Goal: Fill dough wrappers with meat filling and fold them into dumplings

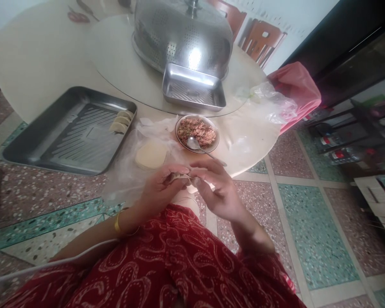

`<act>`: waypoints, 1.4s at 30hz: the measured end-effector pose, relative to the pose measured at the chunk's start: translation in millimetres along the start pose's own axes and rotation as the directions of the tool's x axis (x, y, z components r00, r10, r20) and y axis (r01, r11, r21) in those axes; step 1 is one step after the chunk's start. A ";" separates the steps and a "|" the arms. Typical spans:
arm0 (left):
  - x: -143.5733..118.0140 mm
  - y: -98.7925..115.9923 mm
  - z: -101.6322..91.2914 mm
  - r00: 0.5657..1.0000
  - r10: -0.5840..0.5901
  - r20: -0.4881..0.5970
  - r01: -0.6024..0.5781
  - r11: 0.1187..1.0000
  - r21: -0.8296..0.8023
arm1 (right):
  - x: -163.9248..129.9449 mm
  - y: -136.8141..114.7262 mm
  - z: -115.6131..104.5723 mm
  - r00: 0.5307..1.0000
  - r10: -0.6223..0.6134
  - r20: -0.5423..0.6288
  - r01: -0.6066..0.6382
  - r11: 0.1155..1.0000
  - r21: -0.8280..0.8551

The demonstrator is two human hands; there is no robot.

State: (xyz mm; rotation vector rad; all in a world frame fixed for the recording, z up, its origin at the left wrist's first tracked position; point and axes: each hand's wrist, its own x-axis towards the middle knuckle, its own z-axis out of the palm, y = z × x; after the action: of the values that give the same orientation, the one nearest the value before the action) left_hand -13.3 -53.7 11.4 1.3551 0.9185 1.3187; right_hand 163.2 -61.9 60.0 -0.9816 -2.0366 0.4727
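Both hands pinch one dumpling (183, 179) at the table's near edge: left hand (158, 188), right hand (216, 188). I judge small, even pinches along the seam seal best, filling tucked inside.

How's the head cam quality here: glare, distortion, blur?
Head view: bright glare spot on the perforated steel dome cover; wide-angle bending curves the table edge and tilts the floor tiles; left hand and right hand, pinching a dumpling, look slightly soft; filling bowl is reasonably sharp; lighting is even, shadows soft.
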 end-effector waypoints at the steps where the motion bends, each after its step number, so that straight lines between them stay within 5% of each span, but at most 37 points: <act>1: -0.2 0.1 -0.1 1.000 -0.003 -0.004 0.003 1.000 0.000 | -2.5 2.5 -0.7 1.000 0.016 -0.026 -0.015 0.999 0.035; 6: -0.6 1.6 -0.2 1.000 -0.014 0.026 0.015 0.999 -0.045 | -17.1 13.5 -6.9 0.988 0.083 -0.132 -0.080 0.996 0.034; 14: -0.4 -6.1 1.2 0.999 0.015 0.046 -0.017 0.999 0.044 | -22.2 10.4 0.5 0.973 0.209 -0.101 -0.209 0.978 0.012; 20: 3.0 -7.8 0.7 0.977 0.096 0.192 -0.121 0.985 0.125 | -17.6 12.7 4.1 0.952 0.276 -0.133 -0.281 0.959 -0.023; 28: 7.6 -10.7 1.4 0.964 0.130 0.233 -0.175 0.968 0.180 | -12.9 16.4 11.6 0.939 0.312 -0.147 -0.312 0.950 0.028; 34: 5.5 -8.6 -0.1 0.982 -0.044 0.182 0.008 0.981 0.192 | -12.9 12.2 13.4 0.967 0.221 -0.126 -0.223 0.975 -0.006; 42: 7.8 -5.0 2.8 0.993 -0.052 0.106 0.036 0.989 0.142 | -16.5 8.5 17.0 0.986 -0.019 -0.164 -0.015 0.979 -0.201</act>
State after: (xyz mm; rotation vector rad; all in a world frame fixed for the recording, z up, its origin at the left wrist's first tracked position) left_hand -9.0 -45.5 8.6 1.4915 0.9745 1.1517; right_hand 159.8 -69.2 36.2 -1.1012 -1.9612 0.1776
